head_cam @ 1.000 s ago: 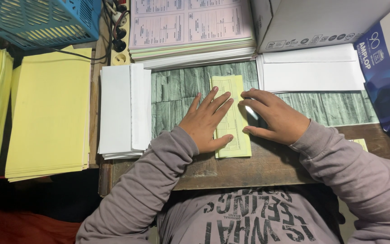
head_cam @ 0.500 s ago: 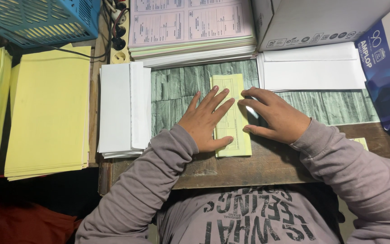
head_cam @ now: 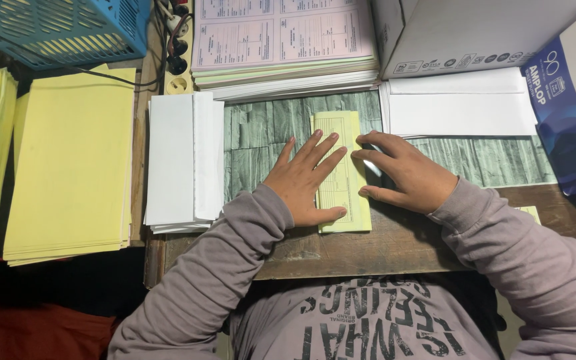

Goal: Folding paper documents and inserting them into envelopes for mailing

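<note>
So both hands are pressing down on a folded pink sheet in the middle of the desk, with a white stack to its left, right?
Not quite: the folded sheet is pale yellow, not pink, as the head view shows. The left hand and right hand do press on it, and the white stack lies to its left.

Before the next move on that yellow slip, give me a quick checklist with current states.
1. Left hand flat on the yellow slip: ok.
2. Right hand at the slip's right edge, over a small dark tool: ok; what the tool is, cannot tell.
3. Slip lies straight on the table: ok.
4. Slip fully creased: cannot tell.
5. White stack apart from the left hand: ok.
6. Yellow stack lying tidy on the left: ok.
</note>
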